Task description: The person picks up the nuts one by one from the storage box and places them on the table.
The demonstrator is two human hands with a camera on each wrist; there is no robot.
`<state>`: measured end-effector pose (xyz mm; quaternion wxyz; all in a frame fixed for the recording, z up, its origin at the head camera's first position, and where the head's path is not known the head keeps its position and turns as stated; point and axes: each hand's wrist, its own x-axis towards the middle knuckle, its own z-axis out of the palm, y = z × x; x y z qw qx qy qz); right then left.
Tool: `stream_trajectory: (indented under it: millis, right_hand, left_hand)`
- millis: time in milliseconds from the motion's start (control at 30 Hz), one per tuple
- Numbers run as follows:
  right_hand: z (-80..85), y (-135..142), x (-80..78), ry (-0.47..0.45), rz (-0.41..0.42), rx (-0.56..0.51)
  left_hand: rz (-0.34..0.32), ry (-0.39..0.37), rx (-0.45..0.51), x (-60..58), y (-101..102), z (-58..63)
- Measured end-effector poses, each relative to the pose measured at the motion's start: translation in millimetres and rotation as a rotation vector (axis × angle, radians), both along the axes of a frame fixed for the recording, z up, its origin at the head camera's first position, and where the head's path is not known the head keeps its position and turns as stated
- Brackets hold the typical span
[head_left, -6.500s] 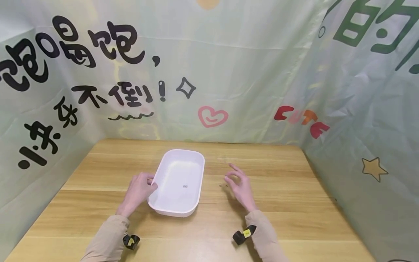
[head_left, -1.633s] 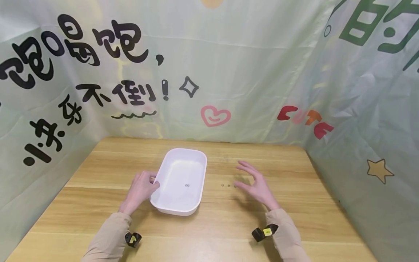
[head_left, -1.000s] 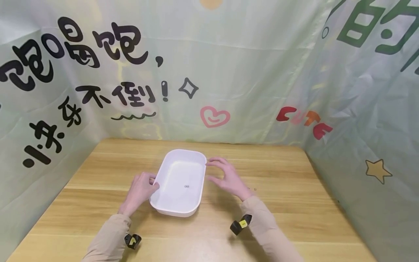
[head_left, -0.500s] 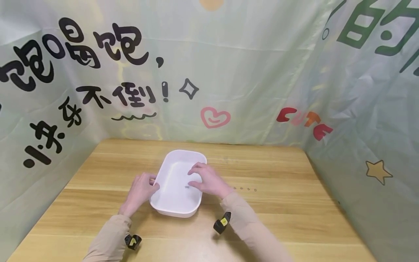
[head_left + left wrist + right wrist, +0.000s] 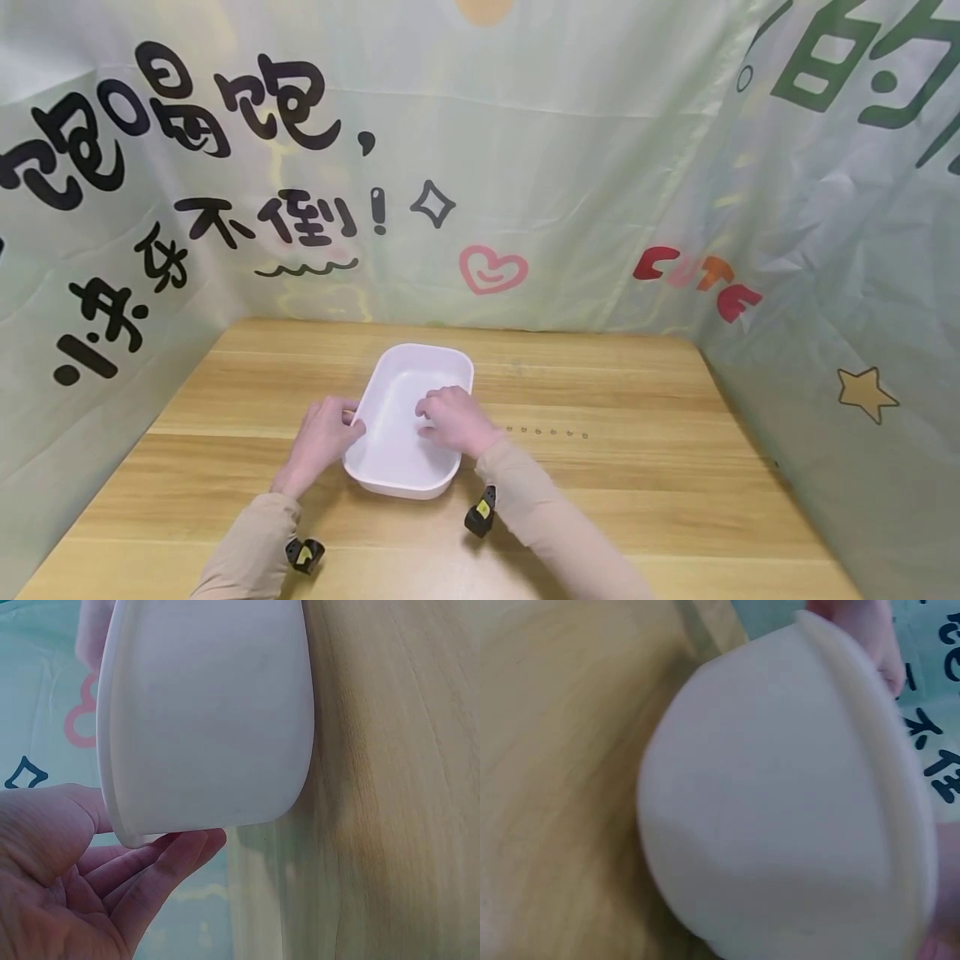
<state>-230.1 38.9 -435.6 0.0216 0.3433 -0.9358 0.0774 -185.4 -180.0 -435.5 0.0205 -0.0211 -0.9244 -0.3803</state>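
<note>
A white rectangular plastic tub (image 5: 384,400) stands on the wooden table. My left hand (image 5: 322,443) grips its left rim, the thumb over the edge and the fingers against the outer wall, as the left wrist view shows of the tub (image 5: 214,712). My right hand (image 5: 457,421) reaches over the right rim into the tub, fingers bent loosely downward, with a gap between thumb and index finger. The hand covers the spot where small pieces lay on the tub floor. In the right wrist view the tub wall (image 5: 772,787) hides most of this hand.
Right of the tub, several tiny ring-like pieces (image 5: 553,432) lie in a straight row on the table (image 5: 637,500). A printed cloth (image 5: 570,192) hangs behind the table and along both sides.
From beside the row of tiny pieces, my right hand has moved left, over the rim and down into the tub. More of the row now shows. My left hand stays on the rim.
</note>
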Motion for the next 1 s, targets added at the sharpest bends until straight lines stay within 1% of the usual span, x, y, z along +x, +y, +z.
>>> stream_trajectory:
  millis: [67, 167, 267, 400, 633, 1000]
  right_hand:
    - [-3.2, -2, 0.1, 0.030, -0.022, 0.043]
    - [-8.9, -5, -0.6, 0.045, -0.070, 0.069]
    - [-13.4, -8, -1.1, 0.048, -0.116, 0.073]
    - [-15.6, -11, 0.5, 0.047, -0.156, 0.063]
    - [-15.9, -13, 2.9, 0.060, -0.189, 0.078]
    - [-18.8, -14, 2.6, 0.032, -0.210, 0.038]
  left_hand:
    - [-0.002, -0.001, 0.002, 0.0, 0, -0.2]
    - [-0.006, 0.000, 0.004, -0.3, 0, -0.4]
    - [-0.003, 0.000, 0.005, -0.1, 0, -0.7]
    - [0.002, 0.006, 0.001, -0.2, -1, -1.6]
    - [-0.001, 0.014, -0.001, -0.7, -1, -2.3]
    - [0.000, 0.017, 0.002, -0.4, 0, -1.7]
